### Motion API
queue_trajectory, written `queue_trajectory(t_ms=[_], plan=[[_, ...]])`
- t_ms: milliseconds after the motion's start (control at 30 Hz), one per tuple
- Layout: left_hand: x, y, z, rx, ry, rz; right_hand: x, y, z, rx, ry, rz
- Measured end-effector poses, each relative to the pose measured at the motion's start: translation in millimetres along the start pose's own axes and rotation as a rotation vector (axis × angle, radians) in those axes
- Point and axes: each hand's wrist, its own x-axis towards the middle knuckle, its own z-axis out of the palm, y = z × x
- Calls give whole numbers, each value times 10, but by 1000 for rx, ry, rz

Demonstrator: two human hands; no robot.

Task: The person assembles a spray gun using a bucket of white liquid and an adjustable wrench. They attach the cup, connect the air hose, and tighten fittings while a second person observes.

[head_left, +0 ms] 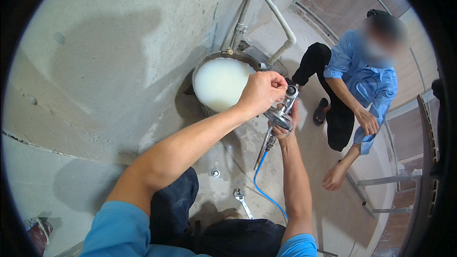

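Bucket (219, 85) of white liquid stands uncovered on the concrete floor (95, 66), directly beyond the work. Metal spray gun (282, 112) held above floor, just beside bucket rim. Right hand (285, 126) wraps it from below, fingers closed round the body; left hand (261, 91) pinches a small fitting on top. Risks: loosened part could drop into liquid; blue hose (266, 192) may tug grip. Wrench (243, 201) lies by the knee.

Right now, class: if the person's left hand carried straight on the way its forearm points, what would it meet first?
The left hand already grips the metal spray gun; beyond that, probably the crouching person's black trouser leg, though depth is unclear.
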Motion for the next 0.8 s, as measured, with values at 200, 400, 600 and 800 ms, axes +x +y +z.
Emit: queue_trajectory(t_ms=[200, 400, 600, 800], plan=[[-15, 13, 19, 29, -20, 50, 19, 60, -35, 154, -122, 11], [-15, 12, 4, 79, -51, 80, 9, 41, -152, 142, -96, 103], [-24, 28, 2, 81, -80, 37, -3, 17, -223, 148, -218, 196], [-10, 30, -30, 319, -64, 224, 6, -16, -288, 84, -294, 213]])
